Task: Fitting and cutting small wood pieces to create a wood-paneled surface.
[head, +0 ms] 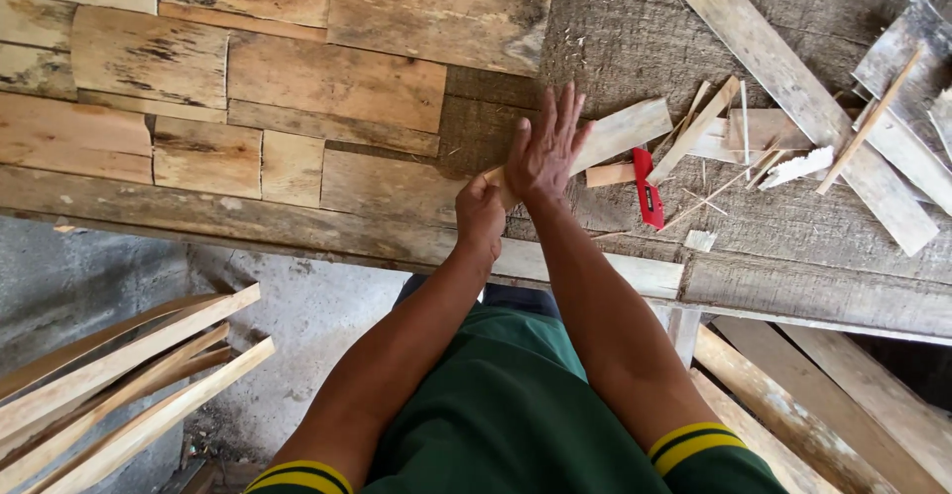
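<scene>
Head camera looked straight down on a rough wooden workbench (297,211) patched together from short weathered boards. Near its front edge, a pale wooden strip (620,135) lay slanting up to the right, and both hands met at its near end. The left hand (480,211) was curled into a fist around that end, apparently to keep the piece from sliding. The right hand (546,147) lay flat over the strip just beyond the fist, fingers straight and spread apart, palm down, so it pressed on the wood rather than gripped it; that spread looked suited to pinning the strip against the bench.

Just right of the hands, a red-handled utility knife (647,189) rested on the bench, touching or nearly touching a short light offcut (609,174); which, I could not tell. It sat within easy reach of the right hand. Farther right lay a loose heap of thin slats and splinters (754,152), with longer grey planks (793,87) crossing it at angles, seemingly pushed aside from the working spot.

Below the bench on the left, a bundle of long pale laths (119,385) leaned together, fanned out toward the camera. More planks (813,395) lay under the bench at lower right.
</scene>
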